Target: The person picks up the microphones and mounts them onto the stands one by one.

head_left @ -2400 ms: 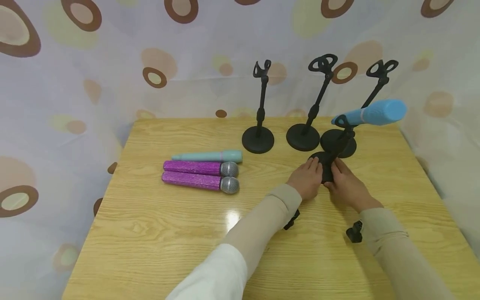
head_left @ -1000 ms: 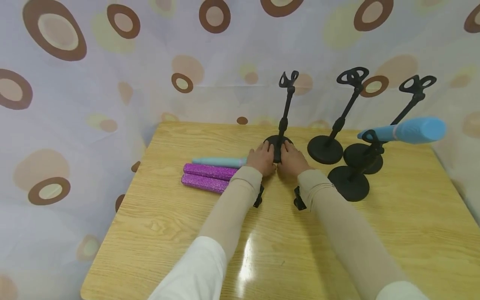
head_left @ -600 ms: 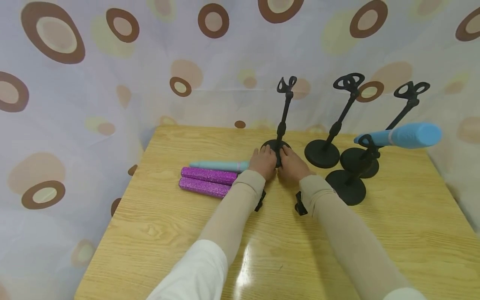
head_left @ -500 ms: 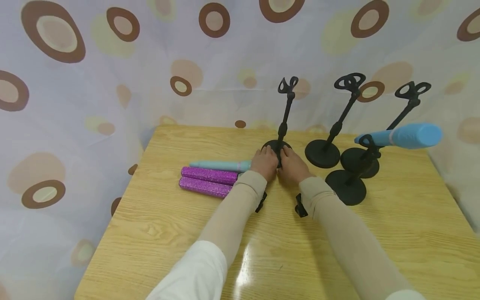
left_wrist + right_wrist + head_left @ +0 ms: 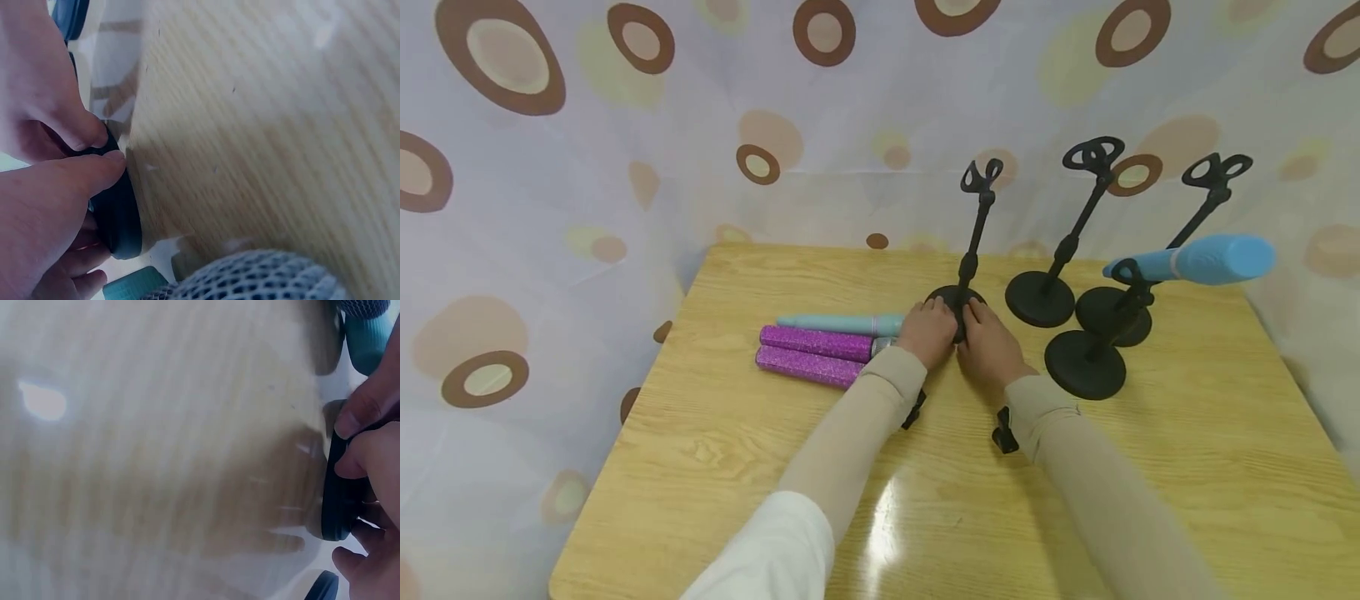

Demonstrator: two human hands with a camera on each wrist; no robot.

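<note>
My left hand [image 5: 929, 332] and right hand [image 5: 991, 343] hold the round black base [image 5: 122, 215] of the leftmost microphone stand [image 5: 968, 267] from both sides. In the left wrist view the two thumbs meet at the base's near rim, with fingers around and below its edge. The right wrist view shows my right hand [image 5: 386, 465] pinching the same base [image 5: 337, 506]. The stand's pole rises behind the hands, leaning slightly right, with a double-ring clip at its top. Beside my left hand lie two purple glitter microphones [image 5: 812, 342] and a pale teal microphone [image 5: 838, 324].
To the right stand a middle black stand [image 5: 1040, 298], a rear right stand [image 5: 1112, 310] and a front right stand [image 5: 1084, 367]. A blue microphone [image 5: 1217, 258] lies across the front right stand's clip. Patterned cloth [image 5: 850, 108] hangs behind the wooden table [image 5: 715, 500].
Both hands left the front right stand and moved left to the leftmost stand's base. Over the last half second that stand has shifted slightly right and nearer.
</note>
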